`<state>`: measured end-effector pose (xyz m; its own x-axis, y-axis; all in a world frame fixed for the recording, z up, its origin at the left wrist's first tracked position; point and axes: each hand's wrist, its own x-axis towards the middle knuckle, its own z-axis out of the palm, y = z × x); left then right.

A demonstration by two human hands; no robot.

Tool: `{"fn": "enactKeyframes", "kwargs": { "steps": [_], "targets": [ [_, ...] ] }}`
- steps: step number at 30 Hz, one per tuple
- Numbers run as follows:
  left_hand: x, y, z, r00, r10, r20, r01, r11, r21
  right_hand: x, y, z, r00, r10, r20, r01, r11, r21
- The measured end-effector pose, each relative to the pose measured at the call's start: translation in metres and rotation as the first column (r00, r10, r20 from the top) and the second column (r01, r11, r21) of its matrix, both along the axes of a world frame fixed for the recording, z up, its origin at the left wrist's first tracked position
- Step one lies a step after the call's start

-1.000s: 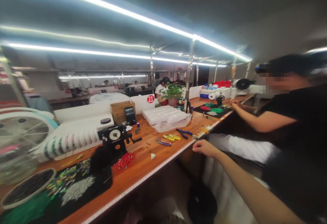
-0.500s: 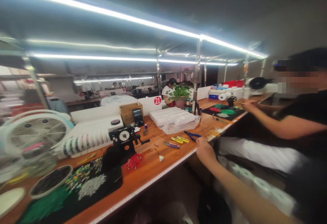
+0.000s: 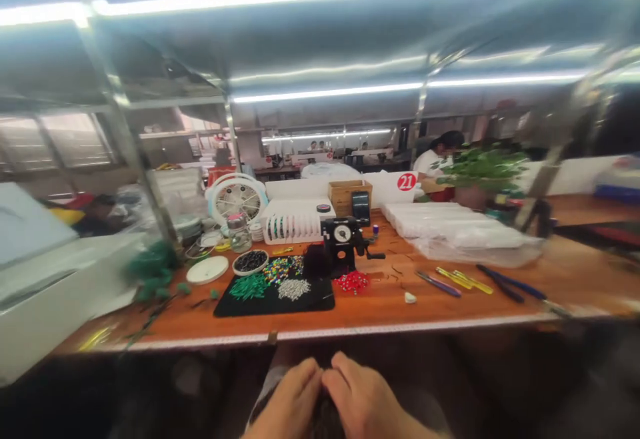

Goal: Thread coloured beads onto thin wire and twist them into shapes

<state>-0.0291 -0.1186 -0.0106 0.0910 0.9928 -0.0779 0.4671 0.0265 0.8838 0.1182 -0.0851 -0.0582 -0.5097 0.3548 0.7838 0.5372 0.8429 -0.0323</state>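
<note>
My left hand [image 3: 285, 402] and right hand [image 3: 360, 399] sit close together, gripping a dark thing [image 3: 326, 420], held low near me, below the surface [image 3: 390, 305].

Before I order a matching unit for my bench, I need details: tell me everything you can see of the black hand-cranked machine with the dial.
The black hand-cranked machine stands upright on the orange wooden bench, with a body that looks like painted metal. A round white-faced dial faces forward, and a crank sticks out to the right. A dark fuzzy bundle sits against its left side, and red beads lie just in front. Its exact type and dial markings are too small to tell.
</note>
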Motion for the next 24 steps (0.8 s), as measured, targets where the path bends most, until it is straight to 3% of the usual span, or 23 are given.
{"fn": "enactKeyframes", "kwargs": {
  "steps": [2, 3, 6, 8, 10, 14, 19, 24],
  "targets": [
    [-0.009, -0.001, -0.008, 0.999, 0.051, -0.004, -0.051, 0.999, 0.008, 0.006, -0.002, -0.002, 0.997, 0.057, -0.059, -0.068, 0.977, -0.204],
    [-0.015, 0.001, -0.012, 0.993, 0.118, -0.027, -0.116, 0.992, 0.042, 0.009, -0.003, -0.004, 0.995, 0.061, -0.079, -0.084, 0.940, -0.331],
    [-0.034, 0.008, -0.022, 0.918, 0.386, -0.089, -0.365, 0.912, 0.189, 0.020, -0.003, -0.011, 0.998, 0.022, -0.051, -0.050, 0.750, -0.659],
    [-0.044, 0.013, -0.027, 0.873, 0.476, -0.103, -0.445, 0.866, 0.228, 0.028, -0.001, -0.019, 0.999, 0.002, -0.032, -0.026, 0.637, -0.770],
    [-0.049, 0.016, -0.030, 0.840, 0.531, -0.112, -0.491, 0.831, 0.262, 0.033, 0.001, -0.027, 0.998, -0.004, -0.055, -0.042, 0.576, -0.816],
    [-0.049, 0.018, -0.030, 0.827, 0.552, -0.110, -0.507, 0.815, 0.280, 0.042, -0.001, -0.034, 0.994, -0.035, -0.106, -0.069, 0.555, -0.829],
    [-0.051, 0.023, -0.019, 0.815, 0.541, -0.204, -0.504, 0.838, 0.209, 0.063, 0.001, -0.024, 0.958, -0.204, -0.204, -0.065, 0.535, -0.842],
    [-0.069, 0.042, -0.024, 0.781, 0.550, -0.295, -0.525, 0.835, 0.167, 0.113, 0.023, -0.025, 0.832, -0.464, -0.303, 0.062, 0.621, -0.781]
  ]
}}
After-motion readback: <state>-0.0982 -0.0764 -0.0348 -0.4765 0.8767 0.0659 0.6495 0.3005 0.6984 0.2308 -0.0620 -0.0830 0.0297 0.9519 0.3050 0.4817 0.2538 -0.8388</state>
